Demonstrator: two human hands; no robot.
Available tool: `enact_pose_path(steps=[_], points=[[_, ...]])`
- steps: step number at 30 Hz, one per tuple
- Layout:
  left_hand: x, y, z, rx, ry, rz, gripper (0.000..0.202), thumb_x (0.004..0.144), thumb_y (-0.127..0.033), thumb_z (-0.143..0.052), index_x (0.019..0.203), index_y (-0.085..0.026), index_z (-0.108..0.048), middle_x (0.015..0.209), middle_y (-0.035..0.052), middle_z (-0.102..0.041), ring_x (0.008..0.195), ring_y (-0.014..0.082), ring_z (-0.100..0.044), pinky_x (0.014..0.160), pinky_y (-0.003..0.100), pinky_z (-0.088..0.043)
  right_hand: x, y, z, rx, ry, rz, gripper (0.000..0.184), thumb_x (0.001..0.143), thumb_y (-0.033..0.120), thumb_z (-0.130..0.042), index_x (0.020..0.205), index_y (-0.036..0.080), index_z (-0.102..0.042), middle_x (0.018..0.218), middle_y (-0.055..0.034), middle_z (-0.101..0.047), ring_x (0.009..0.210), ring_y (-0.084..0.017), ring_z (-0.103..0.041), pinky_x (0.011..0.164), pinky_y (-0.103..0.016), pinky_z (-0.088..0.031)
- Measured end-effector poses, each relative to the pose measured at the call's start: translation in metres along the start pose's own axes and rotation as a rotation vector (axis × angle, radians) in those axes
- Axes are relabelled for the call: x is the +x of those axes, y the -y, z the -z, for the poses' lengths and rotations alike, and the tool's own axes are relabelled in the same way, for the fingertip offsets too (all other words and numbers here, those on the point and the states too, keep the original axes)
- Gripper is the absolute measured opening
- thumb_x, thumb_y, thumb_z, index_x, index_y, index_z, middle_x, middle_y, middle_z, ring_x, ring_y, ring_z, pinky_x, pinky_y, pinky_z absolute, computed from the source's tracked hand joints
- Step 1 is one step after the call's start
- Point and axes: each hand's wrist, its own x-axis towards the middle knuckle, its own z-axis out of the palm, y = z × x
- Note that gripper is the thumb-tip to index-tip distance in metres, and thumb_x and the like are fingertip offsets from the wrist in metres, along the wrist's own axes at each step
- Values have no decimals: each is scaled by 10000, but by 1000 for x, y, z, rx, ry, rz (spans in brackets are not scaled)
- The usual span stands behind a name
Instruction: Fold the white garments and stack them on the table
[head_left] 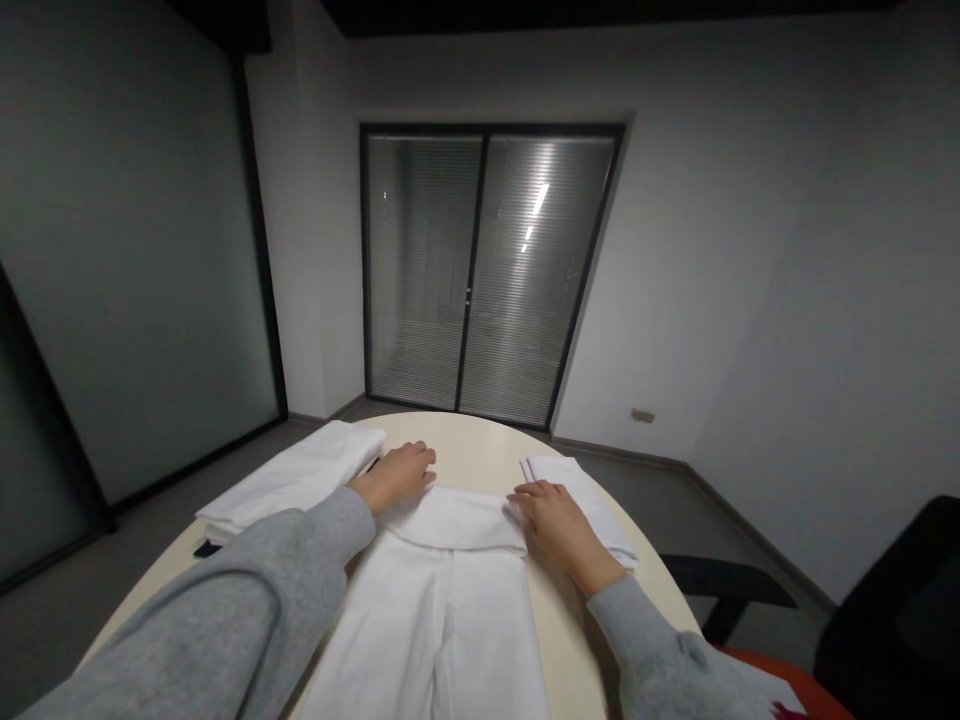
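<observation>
White trousers (487, 620) lie on the round table with their legs toward me and the far end folded over into a flat band (457, 520). My left hand (401, 472) rests at the band's far left corner, fingers stretched and thumb apart from them. At the band's right edge, my right hand (551, 515) lies with fingers extended, the fingertips touching the cloth; its thumb is hidden. Left of my left hand is a folded white cloth stack (292, 475), with something dark under its near corner. Another folded white cloth (589, 505) lies beyond my right hand, partly covered by it.
The cream round table (480, 440) has a curved far edge. A black armrest (727, 580) and chair back (900, 610) stand at the right, with an orange seat (787, 680) below. Glass doors with blinds (487, 280) are ahead; a frosted glass partition (150, 250) is at left.
</observation>
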Motion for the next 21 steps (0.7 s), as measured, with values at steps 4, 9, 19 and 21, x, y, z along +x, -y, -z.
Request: enact_pose_path(steps=[4,9,19,21], points=[[-16,-25,-29,-44,30,-104,524,1059,-452,-418,1513,-211,-520,1584,123,-527,1475,282,-456,1234,471,-289,22,26,5,72,-39,-18,462,1049,197,-380,1461,172,-586,1482,-127,-617,1362,-253,-544,1148,-401,-369],[-37,-24,-66,-53,40,-58,601,1102,-491,-232,1615,-225,-394,1679,95,-390,1561,270,-331,1274,527,-185,36,59,-37,161,100,14,609,1091,479,-351,1596,145,-416,1656,-140,-402,1534,-304,-365,1246,-475,-282],[-23,-24,-49,-84,135,95,633,1086,-491,-266,1619,-177,-398,1698,121,-322,1576,361,-272,1262,606,-165,31,53,-46,178,243,-59,697,1088,521,-306,1626,78,-327,1692,-173,-288,1586,-327,-239,1286,-512,-210],[-24,-32,-33,-106,145,92,627,1081,-457,-307,1606,-132,-415,1690,163,-322,1570,382,-276,1255,616,-185,29,63,-28,162,232,-52,655,1085,452,-348,1600,48,-371,1675,-209,-316,1573,-342,-274,1275,-527,-242]])
